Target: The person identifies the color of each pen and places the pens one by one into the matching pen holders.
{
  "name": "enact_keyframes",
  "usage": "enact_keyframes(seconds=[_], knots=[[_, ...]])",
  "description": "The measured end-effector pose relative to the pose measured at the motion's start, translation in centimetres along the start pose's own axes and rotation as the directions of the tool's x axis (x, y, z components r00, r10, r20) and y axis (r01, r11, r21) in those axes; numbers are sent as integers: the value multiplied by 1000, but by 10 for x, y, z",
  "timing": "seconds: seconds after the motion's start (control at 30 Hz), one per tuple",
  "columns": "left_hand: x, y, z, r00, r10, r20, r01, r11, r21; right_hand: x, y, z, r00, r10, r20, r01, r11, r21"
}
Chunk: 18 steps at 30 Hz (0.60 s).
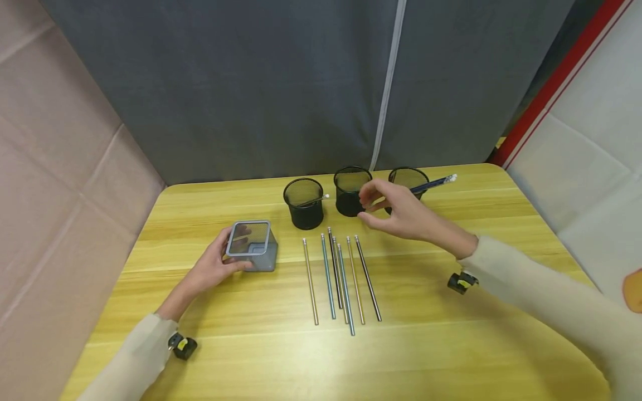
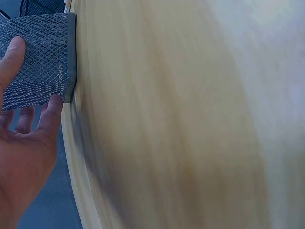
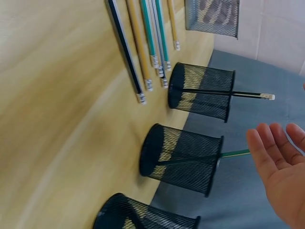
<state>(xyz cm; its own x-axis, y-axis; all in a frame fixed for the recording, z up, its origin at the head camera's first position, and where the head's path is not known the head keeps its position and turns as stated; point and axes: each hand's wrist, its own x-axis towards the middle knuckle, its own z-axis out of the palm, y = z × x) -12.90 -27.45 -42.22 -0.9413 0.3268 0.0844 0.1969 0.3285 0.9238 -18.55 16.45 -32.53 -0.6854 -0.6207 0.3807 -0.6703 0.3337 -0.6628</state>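
While left hand (image 1: pixel 219 262) grips gray holder (image 1: pixel 266 260), loose pencils (image 1: pixel 346 289) lie on table (image 1: pixel 251 345), long axes front-to-back, near-left of closer right hand (image 1: pixel 396 209): relaxed, apparently empty, beside middle cup (image 1: pixel 346 206).

Table (image 1: pixel 241 351): wood-grained, spread before you
Pencils (image 1: pixel 346 290): seven, lying loose — eraser ends away from you
Black mesh cups (image 1: pixel 348 204): three, upright beyond them
Grey mesh holder (image 1: pixel 270 258): upright, left of your pencils

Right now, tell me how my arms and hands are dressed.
Your left hand and right hand are gloveless. The left sleeve and right sleeve are long and cream. The left device and right device, near the cuffs, are black with yellow markings.
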Motion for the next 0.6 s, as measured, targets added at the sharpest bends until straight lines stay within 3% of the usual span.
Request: enact_keyframes(seconds=[0.27, 0.6], knots=[[0, 0, -1, 1000, -24, 2, 24, 1000, 12, -13, 13, 5, 995, 84, 49, -83, 996, -15], [0, 0, -1, 999, -33, 6, 33, 999, 17, -27, 34, 18, 955, 272, 116, -265, 961, -78]])
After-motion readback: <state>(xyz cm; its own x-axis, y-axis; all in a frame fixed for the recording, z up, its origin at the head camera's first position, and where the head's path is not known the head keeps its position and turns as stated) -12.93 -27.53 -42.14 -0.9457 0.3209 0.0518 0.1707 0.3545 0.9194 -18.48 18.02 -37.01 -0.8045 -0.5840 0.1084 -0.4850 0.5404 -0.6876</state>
